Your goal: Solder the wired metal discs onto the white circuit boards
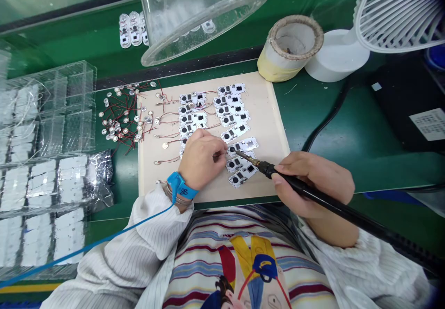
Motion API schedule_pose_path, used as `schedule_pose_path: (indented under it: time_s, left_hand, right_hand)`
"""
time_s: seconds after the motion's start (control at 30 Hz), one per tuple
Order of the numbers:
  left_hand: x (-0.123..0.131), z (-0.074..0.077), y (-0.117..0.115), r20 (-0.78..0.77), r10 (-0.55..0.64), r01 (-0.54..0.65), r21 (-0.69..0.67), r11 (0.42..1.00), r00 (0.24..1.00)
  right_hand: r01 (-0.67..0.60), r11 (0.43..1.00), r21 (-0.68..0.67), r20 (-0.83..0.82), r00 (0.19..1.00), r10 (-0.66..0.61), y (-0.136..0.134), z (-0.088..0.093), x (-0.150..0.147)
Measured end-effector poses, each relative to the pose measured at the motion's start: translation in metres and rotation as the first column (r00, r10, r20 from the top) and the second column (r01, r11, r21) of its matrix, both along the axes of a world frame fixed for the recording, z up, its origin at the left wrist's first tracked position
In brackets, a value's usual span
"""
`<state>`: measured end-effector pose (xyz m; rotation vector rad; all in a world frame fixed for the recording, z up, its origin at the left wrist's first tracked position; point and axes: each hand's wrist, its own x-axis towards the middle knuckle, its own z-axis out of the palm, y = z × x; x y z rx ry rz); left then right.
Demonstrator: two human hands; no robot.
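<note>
My right hand (pixel 314 181) is closed round a black soldering iron (pixel 347 211), its tip touching a small white circuit board (pixel 243 146) on a beige work board (pixel 267 114). My left hand (pixel 200 158) is pinched shut beside that tip, on something I cannot make out. It wears a blue wrist strap (pixel 181 186) with a blue cord. Two columns of white circuit boards (pixel 225 110) lie on the work board, some with thin red wires.
A heap of small metal discs with red wires (pixel 121 119) lies at the board's left edge. Clear plastic trays (pixel 45 151) stand left. A clear funnel-shaped hood (pixel 194 17), a tape roll (pixel 290 47) and a white fan (pixel 396 12) are behind.
</note>
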<state>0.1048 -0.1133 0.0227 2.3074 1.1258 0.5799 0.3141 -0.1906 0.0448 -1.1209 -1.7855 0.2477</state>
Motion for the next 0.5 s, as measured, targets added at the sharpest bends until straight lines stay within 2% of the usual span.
schedule_pose_path:
  time_s: [0.2, 0.23, 0.33, 0.37, 0.43, 0.47, 0.5]
  left_hand:
    - [0.003, -0.004, -0.005, -0.003, -0.024, 0.024, -0.005, 1.0, 1.0]
    - [0.002, -0.003, -0.006, -0.015, -0.031, 0.031, 0.002, 1.0, 0.999]
    - [-0.009, 0.006, -0.006, -0.044, -0.008, 0.011, 0.056, 0.998, 0.999]
    - [-0.018, 0.01, -0.005, -0.05, 0.028, -0.024, 0.08, 0.997, 0.998]
    - [-0.044, 0.019, 0.001, -0.082, 0.181, -0.171, 0.114, 0.979, 0.98]
    - [-0.06, 0.023, 0.006, -0.108, 0.305, -0.291, 0.13, 0.948, 0.946]
    - [-0.078, 0.025, 0.012, -0.152, 0.45, -0.433, 0.131, 0.892, 0.88]
  right_hand:
    - [0.06, 0.998, -0.008, 0.076, 0.995, -0.059, -0.009, 0.001, 0.003]
    - [0.063, 0.998, 0.01, 0.091, 0.994, -0.064, -0.011, 0.0, 0.003]
    - [0.125, 0.99, -0.064, 0.078, 0.99, -0.12, -0.016, -0.001, 0.003]
    - [0.134, 0.988, -0.081, 0.069, 0.989, -0.128, -0.018, -0.001, 0.003]
    - [0.147, 0.984, -0.097, 0.051, 0.988, -0.143, -0.019, -0.001, 0.004]
    - [0.153, 0.984, -0.091, 0.049, 0.988, -0.149, -0.02, -0.001, 0.005]
    - [0.157, 0.984, -0.083, 0.051, 0.987, -0.153, -0.02, -0.001, 0.006]
